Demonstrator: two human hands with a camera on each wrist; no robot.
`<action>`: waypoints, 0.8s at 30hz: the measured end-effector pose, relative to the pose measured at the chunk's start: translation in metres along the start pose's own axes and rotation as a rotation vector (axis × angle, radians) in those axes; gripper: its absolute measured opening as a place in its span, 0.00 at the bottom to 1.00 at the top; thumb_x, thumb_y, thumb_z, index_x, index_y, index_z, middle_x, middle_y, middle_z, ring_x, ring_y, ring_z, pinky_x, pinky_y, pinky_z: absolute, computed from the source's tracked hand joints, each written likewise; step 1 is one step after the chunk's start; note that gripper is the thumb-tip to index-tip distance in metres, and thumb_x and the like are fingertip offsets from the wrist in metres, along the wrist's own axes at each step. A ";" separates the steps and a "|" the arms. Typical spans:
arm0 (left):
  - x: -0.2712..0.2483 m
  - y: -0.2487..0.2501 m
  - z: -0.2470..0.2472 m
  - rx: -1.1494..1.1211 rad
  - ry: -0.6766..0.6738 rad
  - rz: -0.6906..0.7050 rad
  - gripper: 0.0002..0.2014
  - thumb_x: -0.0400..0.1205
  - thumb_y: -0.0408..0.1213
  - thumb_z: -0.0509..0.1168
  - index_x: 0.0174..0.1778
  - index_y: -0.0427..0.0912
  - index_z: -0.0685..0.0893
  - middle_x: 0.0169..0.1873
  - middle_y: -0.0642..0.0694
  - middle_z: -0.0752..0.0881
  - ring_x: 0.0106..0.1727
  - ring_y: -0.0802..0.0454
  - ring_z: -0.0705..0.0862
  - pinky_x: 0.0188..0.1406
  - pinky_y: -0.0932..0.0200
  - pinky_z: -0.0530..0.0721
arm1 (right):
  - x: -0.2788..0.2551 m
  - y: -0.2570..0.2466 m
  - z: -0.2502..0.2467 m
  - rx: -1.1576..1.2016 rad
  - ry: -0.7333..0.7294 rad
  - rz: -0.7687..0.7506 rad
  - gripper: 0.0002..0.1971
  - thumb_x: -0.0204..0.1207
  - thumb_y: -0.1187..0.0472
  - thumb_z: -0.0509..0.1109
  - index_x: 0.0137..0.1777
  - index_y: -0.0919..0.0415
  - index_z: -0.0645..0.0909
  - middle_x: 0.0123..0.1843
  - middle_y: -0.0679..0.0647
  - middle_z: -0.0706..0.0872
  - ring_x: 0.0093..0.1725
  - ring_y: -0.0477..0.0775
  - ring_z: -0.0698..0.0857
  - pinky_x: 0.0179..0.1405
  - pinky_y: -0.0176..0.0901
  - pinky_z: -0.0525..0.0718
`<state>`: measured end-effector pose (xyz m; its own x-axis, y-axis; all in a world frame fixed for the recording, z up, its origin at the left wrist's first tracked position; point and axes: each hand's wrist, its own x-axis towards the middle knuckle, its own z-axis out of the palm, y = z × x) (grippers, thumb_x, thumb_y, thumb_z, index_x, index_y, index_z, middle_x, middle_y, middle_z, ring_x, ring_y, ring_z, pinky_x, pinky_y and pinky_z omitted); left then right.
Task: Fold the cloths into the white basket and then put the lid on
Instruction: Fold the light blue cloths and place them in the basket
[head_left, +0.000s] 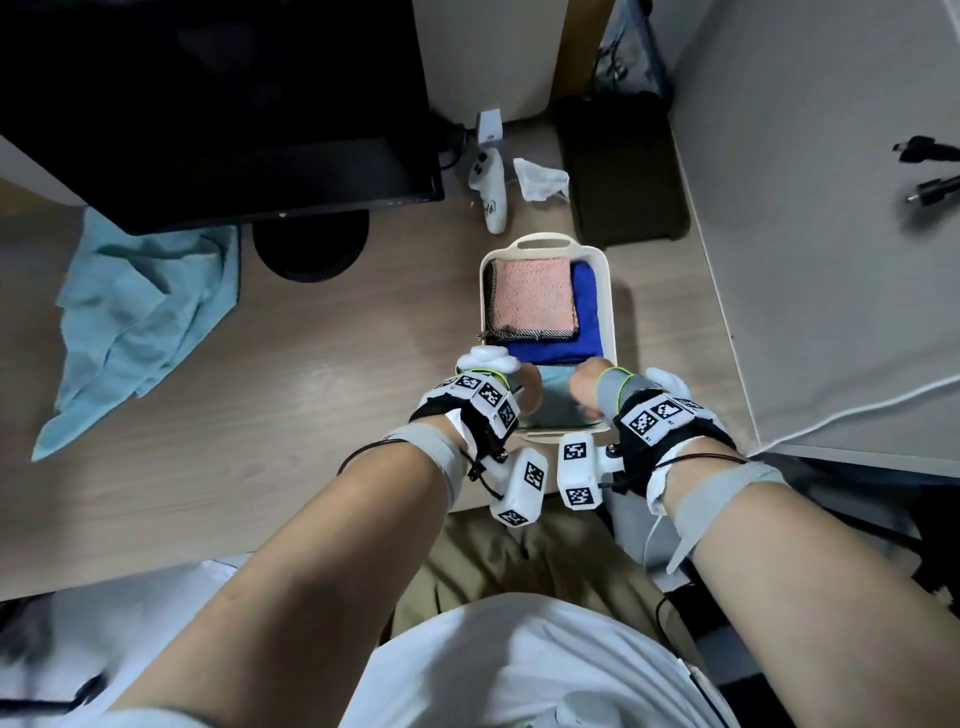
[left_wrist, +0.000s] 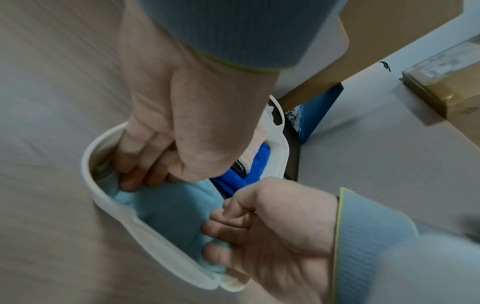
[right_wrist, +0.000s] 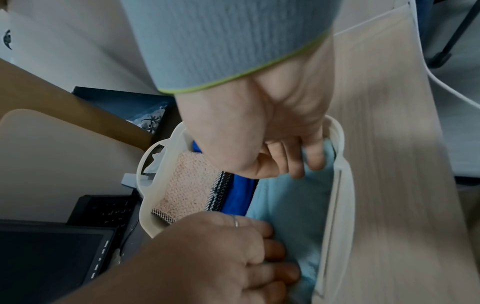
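Wood-grain desk (head_left: 208, 519), monitor (head_left: 208, 104) behind. My left hand (left_wrist: 166, 131) and right hand (right_wrist: 275, 144), fingers curled, pressed the light-blue cloth (left_wrist: 168, 207) down inside the white basket (head_left: 609, 291).

Four cloths (head_left: 532, 296) (one basket (head_left: 608, 291))

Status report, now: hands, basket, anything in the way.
Left hand and right hand tucking light blue cloth into white basket. Pink cloth and dark blue cloth already in. Teal cloth unfolded on desk. Nothing blocking.

Grey wristbands (head_left: 618, 392), lime-edged; black-and-white tagged wrist rigs (head_left: 480, 402); white shirt (head_left: 519, 670).
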<state>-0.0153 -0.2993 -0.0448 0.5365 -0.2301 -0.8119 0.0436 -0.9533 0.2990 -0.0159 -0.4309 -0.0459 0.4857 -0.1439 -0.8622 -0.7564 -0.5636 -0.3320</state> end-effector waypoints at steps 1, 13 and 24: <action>0.001 0.001 -0.001 -0.010 -0.001 -0.005 0.17 0.86 0.34 0.57 0.68 0.33 0.80 0.67 0.35 0.81 0.68 0.38 0.81 0.48 0.60 0.70 | 0.003 0.002 0.000 -0.135 -0.035 -0.032 0.24 0.82 0.64 0.58 0.78 0.59 0.68 0.73 0.64 0.76 0.26 0.40 0.77 0.08 0.23 0.70; 0.008 0.006 -0.011 -0.009 -0.061 -0.073 0.17 0.88 0.34 0.54 0.70 0.33 0.78 0.69 0.34 0.80 0.69 0.38 0.79 0.58 0.53 0.78 | 0.019 -0.001 -0.006 -0.075 -0.157 0.004 0.24 0.81 0.65 0.59 0.78 0.63 0.68 0.76 0.64 0.73 0.47 0.42 0.72 0.53 0.35 0.78; -0.021 -0.004 -0.026 -0.132 0.100 -0.110 0.16 0.86 0.32 0.57 0.67 0.31 0.80 0.65 0.34 0.83 0.66 0.37 0.82 0.57 0.53 0.80 | -0.025 -0.015 -0.015 -0.214 -0.020 -0.036 0.21 0.82 0.65 0.59 0.75 0.69 0.71 0.74 0.65 0.76 0.40 0.41 0.74 0.20 0.25 0.70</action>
<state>-0.0049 -0.2858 -0.0158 0.6027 -0.0989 -0.7918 0.2136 -0.9361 0.2795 -0.0095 -0.4312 -0.0137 0.5004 -0.1050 -0.8594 -0.6273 -0.7281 -0.2763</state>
